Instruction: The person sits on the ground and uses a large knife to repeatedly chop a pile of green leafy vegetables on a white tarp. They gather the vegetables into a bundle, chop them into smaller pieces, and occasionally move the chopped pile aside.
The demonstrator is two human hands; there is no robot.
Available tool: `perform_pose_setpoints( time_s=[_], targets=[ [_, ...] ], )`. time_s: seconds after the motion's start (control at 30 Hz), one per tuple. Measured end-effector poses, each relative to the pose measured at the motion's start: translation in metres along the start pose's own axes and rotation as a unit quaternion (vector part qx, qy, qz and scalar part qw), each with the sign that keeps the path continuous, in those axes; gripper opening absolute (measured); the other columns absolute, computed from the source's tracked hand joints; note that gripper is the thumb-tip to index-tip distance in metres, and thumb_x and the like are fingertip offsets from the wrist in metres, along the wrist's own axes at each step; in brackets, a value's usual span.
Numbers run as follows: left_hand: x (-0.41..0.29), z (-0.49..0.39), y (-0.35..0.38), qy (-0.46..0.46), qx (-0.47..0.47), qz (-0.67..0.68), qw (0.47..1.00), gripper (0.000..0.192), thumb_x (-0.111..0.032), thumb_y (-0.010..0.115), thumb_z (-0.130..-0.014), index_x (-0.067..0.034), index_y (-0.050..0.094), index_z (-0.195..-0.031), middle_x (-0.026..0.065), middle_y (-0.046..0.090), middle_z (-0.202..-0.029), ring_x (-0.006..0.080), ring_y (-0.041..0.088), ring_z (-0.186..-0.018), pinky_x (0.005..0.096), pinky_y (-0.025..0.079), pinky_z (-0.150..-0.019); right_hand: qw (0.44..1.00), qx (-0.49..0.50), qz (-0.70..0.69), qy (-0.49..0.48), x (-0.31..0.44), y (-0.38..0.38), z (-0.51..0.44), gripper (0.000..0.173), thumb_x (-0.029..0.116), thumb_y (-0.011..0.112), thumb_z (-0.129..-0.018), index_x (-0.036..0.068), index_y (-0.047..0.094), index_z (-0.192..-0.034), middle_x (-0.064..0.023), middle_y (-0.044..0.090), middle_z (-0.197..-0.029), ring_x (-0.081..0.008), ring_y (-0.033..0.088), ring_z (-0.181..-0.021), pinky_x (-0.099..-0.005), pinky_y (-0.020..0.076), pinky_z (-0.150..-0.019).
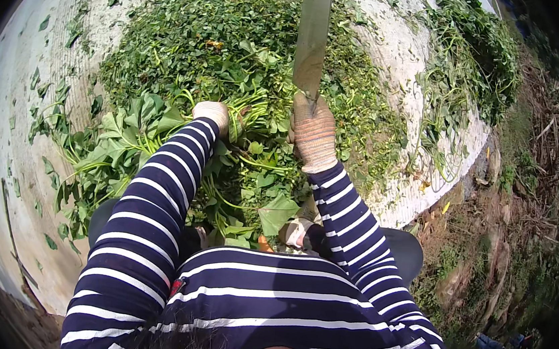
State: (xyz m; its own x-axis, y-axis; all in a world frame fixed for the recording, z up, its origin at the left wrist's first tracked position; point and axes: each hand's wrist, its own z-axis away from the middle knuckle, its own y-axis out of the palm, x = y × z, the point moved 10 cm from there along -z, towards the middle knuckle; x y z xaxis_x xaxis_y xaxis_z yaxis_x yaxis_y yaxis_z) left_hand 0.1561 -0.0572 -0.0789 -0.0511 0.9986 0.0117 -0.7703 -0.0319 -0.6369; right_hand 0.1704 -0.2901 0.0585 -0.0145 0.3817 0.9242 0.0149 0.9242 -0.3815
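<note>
My left hand (211, 115), in a knitted work glove, is closed around a bundle of leafy green vines (148, 121). Their cut stem ends (252, 114) stick out to the right of the fist, and the leaves spread out to the left. My right hand (314, 130), in a striped knitted glove, grips the handle of a broad-bladed knife (313, 36). The blade points up and away from me, to the right of the stems and apart from them. A heap of chopped leaves and stems (207, 31) lies beneath and beyond both hands.
A pale sheet (53, 117) with scattered leaves lies under the heap. More long uncut vines (477, 62) are piled at the upper right. Rough ground with dry stalks (537, 174) borders the sheet on the right. A thin stick (15, 245) lies at the lower left.
</note>
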Motion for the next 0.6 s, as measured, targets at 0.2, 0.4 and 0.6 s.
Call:
perform_pose_setpoints(
  time_s=[0.2, 0.4, 0.6],
  targets=[
    [-0.01, -0.012, 0.004, -0.047, -0.009, -0.017, 0.999, 0.035, -0.029, 0.082, -0.076, -0.01, 0.079, -0.105, 0.0124, 0.077, -0.108, 0.0264, 0.075, -0.1, 0.0414, 0.06, -0.081, 0.915, -0.061, -0.371, -0.149, 0.105, -0.032, -0.026, 0.026, 0.023, 0.051, -0.104, 0.003, 0.06, -0.118, -0.0117, 0.065, -0.098, -0.0252, 0.06, -0.088, -0.0333, 0.0474, -0.078],
    [-0.006, -0.014, 0.005, -0.026, -0.007, -0.012, 1.0, 0.044, -0.035, 0.085, -0.072, -0.006, 0.078, -0.106, 0.0141, 0.077, -0.107, 0.0276, 0.075, -0.098, 0.0412, 0.06, -0.082, 0.903, 0.207, 0.185, 0.328, -0.157, 0.087, 0.128, 0.047, 0.042, 0.051, -0.1, 0.002, 0.065, -0.119, -0.0248, 0.07, -0.106, -0.0391, 0.066, -0.103, -0.0434, 0.0498, -0.094],
    [-0.005, -0.005, 0.004, -0.028, 0.025, -0.03, 0.999, 0.039, -0.031, 0.084, -0.076, -0.012, 0.079, -0.11, 0.0085, 0.077, -0.112, 0.0231, 0.075, -0.102, 0.0424, 0.059, -0.082, 0.96, 0.012, -0.236, -0.15, 0.093, -0.045, -0.085, 0.034, 0.033, 0.063, -0.101, -0.001, 0.063, -0.108, -0.0127, 0.067, -0.086, -0.0228, 0.065, -0.078, -0.0354, 0.0521, -0.073]
  ],
)
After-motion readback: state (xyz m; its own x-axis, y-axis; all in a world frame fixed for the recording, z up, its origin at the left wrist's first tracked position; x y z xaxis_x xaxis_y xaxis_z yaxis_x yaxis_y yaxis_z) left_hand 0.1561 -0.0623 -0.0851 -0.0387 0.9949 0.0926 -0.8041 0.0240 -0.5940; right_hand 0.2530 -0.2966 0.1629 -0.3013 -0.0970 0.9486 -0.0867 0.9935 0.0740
